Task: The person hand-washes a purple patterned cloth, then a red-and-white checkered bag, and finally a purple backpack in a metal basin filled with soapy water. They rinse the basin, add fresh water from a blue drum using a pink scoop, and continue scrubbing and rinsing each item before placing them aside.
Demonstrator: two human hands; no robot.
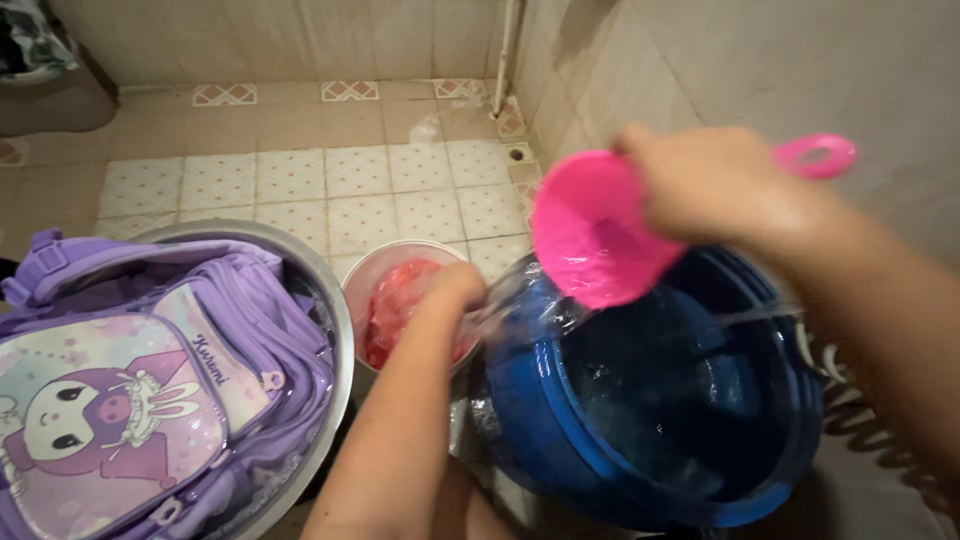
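Right hand: the right hand (715,185), at two o'clock in the view, has its fingers clamped round a pink dipper (600,235) tipped toward the left, water streaming from its rim.
Left hand: the left hand (452,292) sits under that stream at centre; motion blur hides it, so I cannot tell how its fingers lie.
Blue bucket: the blue bucket (560,420), at four o'clock, holds water.
Small bowl: a small bowl (365,275) with something red stands just behind the left hand.
Backpack: a purple backpack (150,380) lies in a metal basin (335,300) at eight o'clock, apparently wet already.
Progress: rinsing looks under way; the backpack is untouched right now.
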